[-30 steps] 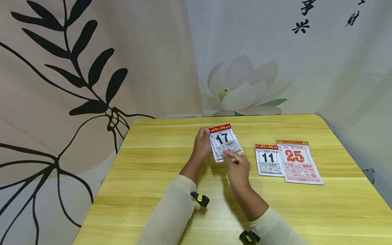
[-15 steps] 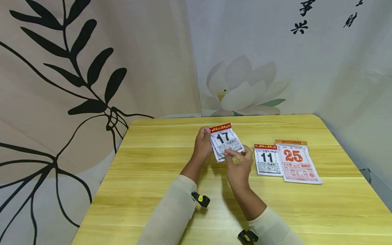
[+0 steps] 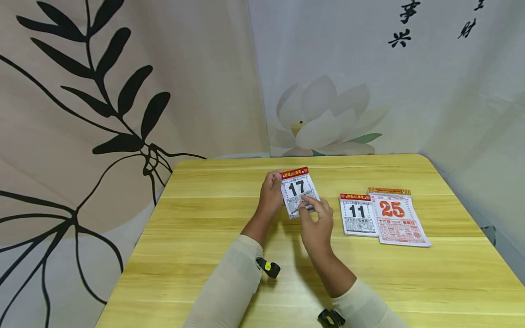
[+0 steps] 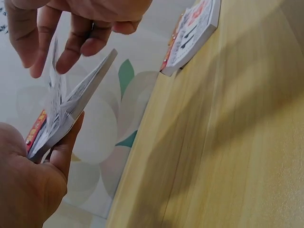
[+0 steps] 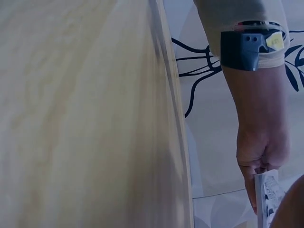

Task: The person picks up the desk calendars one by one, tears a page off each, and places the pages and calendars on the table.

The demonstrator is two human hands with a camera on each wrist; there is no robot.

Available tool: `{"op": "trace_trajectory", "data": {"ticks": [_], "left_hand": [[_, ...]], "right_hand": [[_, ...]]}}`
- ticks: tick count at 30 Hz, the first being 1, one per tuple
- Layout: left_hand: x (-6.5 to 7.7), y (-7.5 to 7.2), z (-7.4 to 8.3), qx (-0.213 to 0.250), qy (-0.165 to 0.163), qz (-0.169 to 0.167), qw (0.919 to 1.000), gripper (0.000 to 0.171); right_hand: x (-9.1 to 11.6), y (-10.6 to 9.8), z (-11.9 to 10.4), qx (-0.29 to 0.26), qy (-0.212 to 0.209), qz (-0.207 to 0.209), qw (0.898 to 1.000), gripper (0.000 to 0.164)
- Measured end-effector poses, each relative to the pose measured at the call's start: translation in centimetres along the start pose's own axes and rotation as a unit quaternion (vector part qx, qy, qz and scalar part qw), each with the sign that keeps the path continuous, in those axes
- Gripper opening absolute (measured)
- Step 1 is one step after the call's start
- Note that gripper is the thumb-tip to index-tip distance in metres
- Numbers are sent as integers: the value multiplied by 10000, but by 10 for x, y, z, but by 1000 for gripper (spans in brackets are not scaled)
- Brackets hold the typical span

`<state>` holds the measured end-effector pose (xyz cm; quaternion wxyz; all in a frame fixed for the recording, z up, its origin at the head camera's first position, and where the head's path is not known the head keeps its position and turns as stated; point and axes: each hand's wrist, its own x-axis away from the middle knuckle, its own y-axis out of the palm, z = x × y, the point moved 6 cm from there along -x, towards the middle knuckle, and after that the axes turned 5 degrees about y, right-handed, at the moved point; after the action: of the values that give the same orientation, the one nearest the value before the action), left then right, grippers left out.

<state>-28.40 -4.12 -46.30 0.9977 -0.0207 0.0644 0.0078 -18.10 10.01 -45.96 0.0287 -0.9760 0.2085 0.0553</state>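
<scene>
My left hand [image 3: 270, 193] grips a small tear-off calendar [image 3: 292, 198] by its left side, thumb on the front. The calendar has a red header strip and a black 17, and is held tilted above the table. Over its lower part, my right hand [image 3: 319, 228] pinches leaves between thumb and fingers. From the left wrist, the lifted leaves [image 4: 54, 95] fan away from the thicker pad [image 4: 92, 88], their tips between the right fingers [image 4: 71, 57]. The right wrist view has the left hand [image 5: 263, 149] holding the calendar's edge [image 5: 259, 199].
To the right on the wooden table [image 3: 197, 228] lies a similar small calendar [image 3: 358, 218] marked 11. It touches or overlaps a larger calendar [image 3: 402, 221] with a red 25 and an orange header. A curtain [image 3: 205, 82] with plant prints hangs behind the table.
The right fingers reached out toward the calendar's lower right corner, then came back in over its lower part. The front leaf, earlier skewed from the pad, now lies more in line with it.
</scene>
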Motion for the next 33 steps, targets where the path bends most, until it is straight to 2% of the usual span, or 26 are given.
{"op": "trace_trajectory", "data": {"ticks": [6,14,18,24,33], "left_hand": [[0,1,1,46,-31,-34,10000,31],[0,1,0,107,-66,-57,9999,33],[0,2,2,108,-38,-46,9999,33],[1,1,5,27,0,-102,9999,36],[1,-1,5,8,35,-196,9998,36]], "right_hand": [[3,5,-3,220,113,-341,9991,31],[3,11,4,-440,818,-1038,9902,34],[2,11,7,-408,943,-1259,9867,37],[-3,11,5,-246,785,-1369,9872,48],[-7,11,3,-63,235,-1157,9930,25]]}}
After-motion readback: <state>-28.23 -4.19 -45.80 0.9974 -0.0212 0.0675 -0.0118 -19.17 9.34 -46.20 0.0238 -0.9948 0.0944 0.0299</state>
